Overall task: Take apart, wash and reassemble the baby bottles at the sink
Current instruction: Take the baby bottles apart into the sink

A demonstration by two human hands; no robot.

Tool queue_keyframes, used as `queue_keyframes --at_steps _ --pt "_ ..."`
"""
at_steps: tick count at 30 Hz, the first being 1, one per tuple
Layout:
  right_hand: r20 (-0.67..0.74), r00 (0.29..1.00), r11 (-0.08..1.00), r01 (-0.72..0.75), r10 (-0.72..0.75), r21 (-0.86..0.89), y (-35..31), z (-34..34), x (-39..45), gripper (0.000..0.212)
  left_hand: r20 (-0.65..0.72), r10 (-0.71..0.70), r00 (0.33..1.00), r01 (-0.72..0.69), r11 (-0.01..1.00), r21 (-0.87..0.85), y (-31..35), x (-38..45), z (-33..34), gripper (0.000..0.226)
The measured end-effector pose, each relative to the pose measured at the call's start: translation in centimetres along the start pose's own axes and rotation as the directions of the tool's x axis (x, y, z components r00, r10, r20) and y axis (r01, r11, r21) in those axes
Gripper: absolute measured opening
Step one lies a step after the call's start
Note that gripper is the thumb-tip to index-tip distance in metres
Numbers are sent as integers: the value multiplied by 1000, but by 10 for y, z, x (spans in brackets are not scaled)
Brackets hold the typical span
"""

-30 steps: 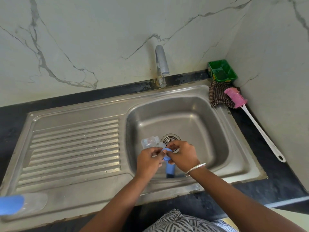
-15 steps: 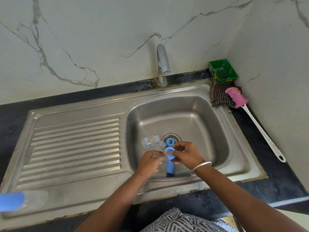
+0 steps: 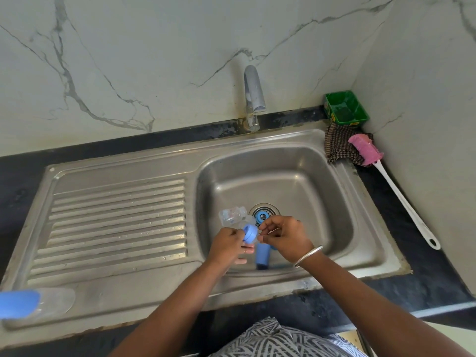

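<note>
- left hand [image 3: 226, 244] pinches the blue collar ring [image 3: 250, 233] at lower centre, over the sink [image 3: 334, 202]
- right hand [image 3: 283, 238] curls its fingertips beside the ring; whether they grip anything, cannot tell
- advice: steady the ring, ease the teat out squarely, keep parts above the basin

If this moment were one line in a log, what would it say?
stage: taking apart | left hand: holds blue collar ring | right hand: pinching at ring | clear bottle: in sink basin | tap: off

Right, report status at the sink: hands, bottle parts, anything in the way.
Left hand holds blue collar ring; right hand pinches at its edge. Clear bottle body and blue cap lie in basin. Tap off, nothing blocking.
</note>
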State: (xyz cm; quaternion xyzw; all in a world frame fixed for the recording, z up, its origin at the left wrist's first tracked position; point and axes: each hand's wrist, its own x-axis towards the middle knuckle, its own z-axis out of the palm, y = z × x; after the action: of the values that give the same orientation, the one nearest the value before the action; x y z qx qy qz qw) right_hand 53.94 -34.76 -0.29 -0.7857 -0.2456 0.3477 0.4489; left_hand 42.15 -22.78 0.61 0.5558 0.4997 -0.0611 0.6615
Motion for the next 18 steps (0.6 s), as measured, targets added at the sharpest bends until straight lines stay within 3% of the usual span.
queue_keyframes --at_steps 4,7,10,13,18 --pt "-41 999 999 26 -27 -22 4 -4 -1 20 -77 -46 996 44 999 -29 -4 5 -9 29" --pt "-65 997 965 15 -34 -263 17 -14 2 19 -127 -47 991 46 999 -15 -9 12 -18 26" --pt "-70 996 883 -85 59 -461 27 -24 3 16 -154 -38 987 42 999 23 -12 17 -20 24" --pt "-59 987 862 -157 147 -481 25 -25 1 17 -159 -14 987 38 988 150 -20 28 -20 24" --pt "1 987 898 -148 163 -414 15 -13 3 19 -162 38 986 19 941 339 -9 10 -14 23"
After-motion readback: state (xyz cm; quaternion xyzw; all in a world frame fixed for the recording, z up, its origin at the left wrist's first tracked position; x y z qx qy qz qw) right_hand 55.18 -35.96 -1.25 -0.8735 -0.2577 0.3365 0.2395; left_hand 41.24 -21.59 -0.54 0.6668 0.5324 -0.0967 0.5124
